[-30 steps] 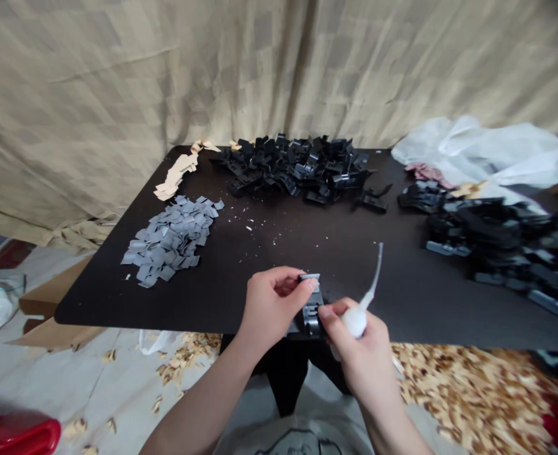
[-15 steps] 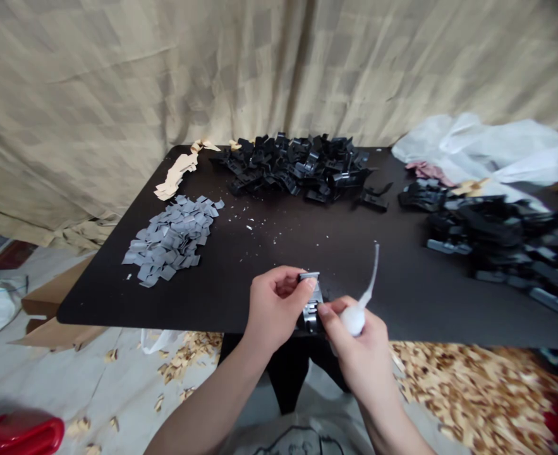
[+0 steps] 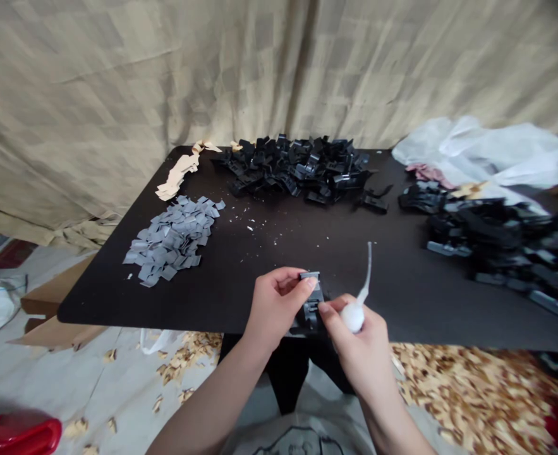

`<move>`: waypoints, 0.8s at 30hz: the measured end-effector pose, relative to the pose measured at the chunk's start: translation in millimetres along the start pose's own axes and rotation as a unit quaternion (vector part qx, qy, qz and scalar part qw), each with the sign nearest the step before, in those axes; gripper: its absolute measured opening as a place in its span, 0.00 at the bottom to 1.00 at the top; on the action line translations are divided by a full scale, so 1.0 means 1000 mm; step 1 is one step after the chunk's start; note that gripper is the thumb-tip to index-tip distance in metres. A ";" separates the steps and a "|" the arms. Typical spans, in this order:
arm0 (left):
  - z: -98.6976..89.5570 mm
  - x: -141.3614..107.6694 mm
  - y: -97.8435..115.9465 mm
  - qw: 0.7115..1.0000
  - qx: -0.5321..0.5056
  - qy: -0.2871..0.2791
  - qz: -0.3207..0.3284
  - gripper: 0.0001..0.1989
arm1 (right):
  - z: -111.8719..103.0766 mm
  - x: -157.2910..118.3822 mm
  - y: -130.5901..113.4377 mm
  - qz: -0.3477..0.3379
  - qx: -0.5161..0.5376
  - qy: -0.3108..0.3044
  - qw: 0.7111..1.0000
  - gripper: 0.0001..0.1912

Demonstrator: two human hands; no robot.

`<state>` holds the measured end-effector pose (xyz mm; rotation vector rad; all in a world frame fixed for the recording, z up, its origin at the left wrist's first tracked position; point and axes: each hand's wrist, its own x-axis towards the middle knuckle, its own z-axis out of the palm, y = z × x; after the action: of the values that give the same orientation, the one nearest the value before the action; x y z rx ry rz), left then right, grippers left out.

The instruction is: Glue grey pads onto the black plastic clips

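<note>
Near the front edge of the table, my left hand (image 3: 276,303) pinches a black plastic clip (image 3: 312,308) with a grey pad at its upper end. The left thumb presses on that pad. My right hand (image 3: 357,335) is closed around a white glue bottle (image 3: 353,317), whose thin, long nozzle points up and away from the clip. The right thumb and forefinger also touch the clip's right side. Most of the bottle's body is hidden in the palm.
Grey pads (image 3: 172,237) lie heaped on the dark table (image 3: 279,253) at left, beside beige strips (image 3: 179,177). Black clips (image 3: 297,164) are piled at the back, and more padded clips (image 3: 506,240) at right before a white plastic bag (image 3: 487,148). Peeled scraps (image 3: 468,385) cover the floor.
The nozzle of the bottle has tipped slightly to the left. Both hands keep their grip on the clip, which has barely shifted.
</note>
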<state>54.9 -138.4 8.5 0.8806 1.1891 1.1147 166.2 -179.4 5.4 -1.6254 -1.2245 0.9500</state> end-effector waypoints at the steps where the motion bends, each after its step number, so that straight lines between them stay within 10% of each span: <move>1: 0.000 0.000 0.000 1.000 -0.009 -0.004 -0.014 0.08 | -0.001 0.001 0.002 0.004 0.000 -0.005 1.000 0.15; 10: -0.005 0.002 -0.001 0.986 -0.122 -0.066 -0.095 0.12 | 0.000 0.005 0.008 0.037 0.016 -0.019 0.999 0.16; 20: 0.001 0.008 -0.010 0.998 0.051 -0.009 -0.027 0.10 | 0.010 0.004 0.007 0.011 0.049 0.012 0.999 0.14; 24: -0.005 0.010 0.002 0.988 0.142 0.028 0.043 0.17 | -0.029 0.037 0.026 0.020 0.009 0.106 0.994 0.15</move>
<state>49.5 -128.2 7.3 1.1340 1.3903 1.0590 209.3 -153.0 -12.5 -1.6953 -1.0398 0.7884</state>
